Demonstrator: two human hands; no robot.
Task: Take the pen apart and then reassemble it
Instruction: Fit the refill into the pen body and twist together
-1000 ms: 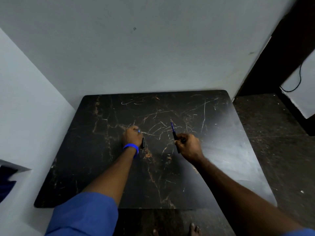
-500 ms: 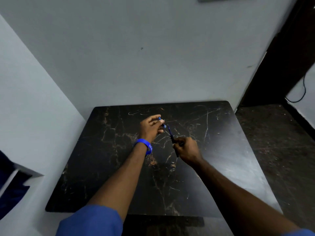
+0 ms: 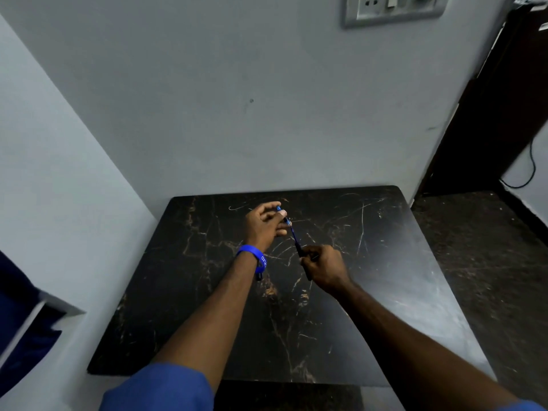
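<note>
The left hand (image 3: 264, 225) is held above the far middle of the table (image 3: 385, 292), its fingers (image 3: 283, 214) curled and pinched on a small blue part (image 3: 279, 208) of the pen; only a bit of that part peeks out past the fingertips, so its shape is hard to tell. The right hand (image 3: 324, 268) sits just nearer and to the right, closed in a fist around the dark barrel (image 3: 300, 250), whose lower end pokes out below the fist. Between the two hands runs a thin blue refill (image 3: 293, 234), slanting from the barrel's mouth up and left to the left fingertips; whether it is fixed to the blue part cannot be made out. The hands are close but do not touch, and both are lifted off the table, with the pen pieces in the air between them. A blue wristband (image 3: 255, 258) with pale lettering circles the left wrist, and both forearms are bare up to blue sleeves (image 3: 160, 387) at the near edge of the view. Beneath the hands the table is black with brown veins and pale scratches, glossy on the side to the right of the right hand. Beyond the hands a plain pale wall (image 3: 237, 99) rises, with a switch plate (image 3: 394, 8) high up and to the right. Left of the left arm another pale wall closes in, with a dark blue shape (image 3: 20, 336) low on it. Right of the right arm lie a dark speckled floor (image 3: 489, 247), a dark door frame (image 3: 489, 114) and a black cable (image 3: 530, 170) hanging against a pale panel.
</note>
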